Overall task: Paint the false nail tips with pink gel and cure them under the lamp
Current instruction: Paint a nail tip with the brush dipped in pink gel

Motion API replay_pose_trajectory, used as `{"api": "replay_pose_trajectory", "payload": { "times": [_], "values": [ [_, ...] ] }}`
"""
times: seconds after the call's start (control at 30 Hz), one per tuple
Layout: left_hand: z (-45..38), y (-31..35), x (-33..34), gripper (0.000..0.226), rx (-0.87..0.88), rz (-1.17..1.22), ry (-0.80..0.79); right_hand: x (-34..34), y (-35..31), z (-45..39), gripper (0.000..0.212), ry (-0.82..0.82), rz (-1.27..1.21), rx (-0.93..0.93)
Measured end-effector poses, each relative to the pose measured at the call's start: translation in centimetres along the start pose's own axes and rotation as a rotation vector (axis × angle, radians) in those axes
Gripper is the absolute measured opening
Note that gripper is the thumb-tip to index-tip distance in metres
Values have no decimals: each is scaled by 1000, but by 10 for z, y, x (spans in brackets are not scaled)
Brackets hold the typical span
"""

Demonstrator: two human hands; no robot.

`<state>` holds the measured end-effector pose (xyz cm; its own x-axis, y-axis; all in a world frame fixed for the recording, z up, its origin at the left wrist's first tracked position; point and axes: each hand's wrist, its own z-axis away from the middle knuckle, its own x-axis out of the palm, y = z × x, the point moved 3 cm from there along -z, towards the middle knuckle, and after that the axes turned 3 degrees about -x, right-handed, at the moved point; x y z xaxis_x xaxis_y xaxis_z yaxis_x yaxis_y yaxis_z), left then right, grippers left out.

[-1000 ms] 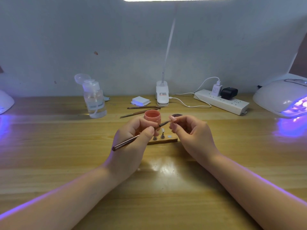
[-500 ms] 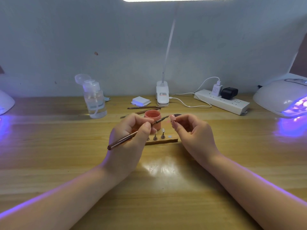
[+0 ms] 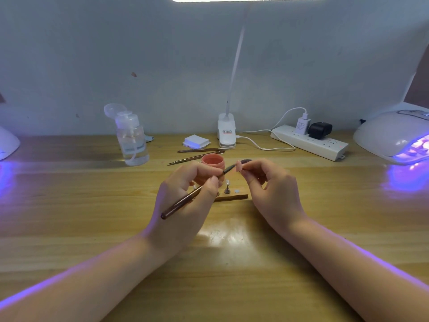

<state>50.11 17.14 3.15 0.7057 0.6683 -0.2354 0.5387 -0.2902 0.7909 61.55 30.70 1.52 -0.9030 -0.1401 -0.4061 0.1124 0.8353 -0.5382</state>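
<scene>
My left hand grips a thin brown brush, its tip reaching a pink false nail tip. My right hand pinches that nail tip at its fingertips. Behind the hands stands the open pink gel pot, partly hidden by my left fingers. A wooden strip holder with small metal stands lies on the desk between the hands. The curing lamp glows purple at the far right.
A clear pump bottle stands back left. Two more brushes, a white pad stack, a desk lamp base and a power strip line the back. Another glowing lamp sits at the left edge.
The brush tip has slid along the nail tip while my left hand tilted slightly. My right hand has stayed nearly still with the nail tip.
</scene>
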Motion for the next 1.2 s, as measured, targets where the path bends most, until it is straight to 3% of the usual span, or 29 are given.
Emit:
{"api": "replay_pose_trajectory", "payload": {
  "times": [0.17, 0.43, 0.7, 1.2],
  "values": [
    [-1, -5, 2, 15, -48, -38, -52, 1, 0, 0, 6, -11, 0, -4],
    [-3, -6, 1, 14, -87, 182, 7, 3, 1, 0, 8, -64, -27, 32],
    [-3, -6, 0, 14, -85, 255, -14, 3, 2, 1, 10, -76, -52, 54],
    [-5, -8, 1, 13, -102, 191, 59, 2, 3, 1, 8, -103, -176, 135]
  ]
}}
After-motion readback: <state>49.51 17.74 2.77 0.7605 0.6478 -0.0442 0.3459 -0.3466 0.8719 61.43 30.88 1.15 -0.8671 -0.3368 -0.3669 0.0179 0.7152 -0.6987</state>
